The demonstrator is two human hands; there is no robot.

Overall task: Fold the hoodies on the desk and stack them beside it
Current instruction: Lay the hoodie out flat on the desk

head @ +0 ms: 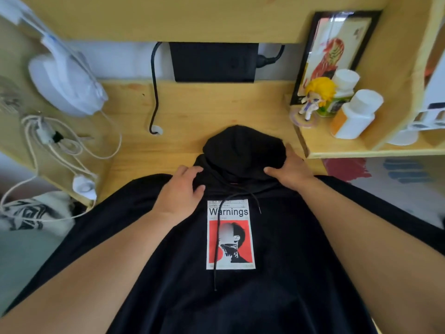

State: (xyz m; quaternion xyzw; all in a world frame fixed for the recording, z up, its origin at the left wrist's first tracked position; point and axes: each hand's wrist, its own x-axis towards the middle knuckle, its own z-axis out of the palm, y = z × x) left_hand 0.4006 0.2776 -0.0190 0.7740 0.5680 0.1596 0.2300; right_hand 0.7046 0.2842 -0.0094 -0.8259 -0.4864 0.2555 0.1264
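A black hoodie (240, 237) lies face-up across the desk (192, 104), hood toward the back edge; left hand (179, 189) and right hand (289, 169) press flat, fingers relaxed, beside the hood.

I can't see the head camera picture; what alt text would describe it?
Two bare hands rest on a black hoodie spread front-up on a wooden desk: left hand by the collar, right hand against the hood. Bottles and a figurine stand on a shelf to the right.
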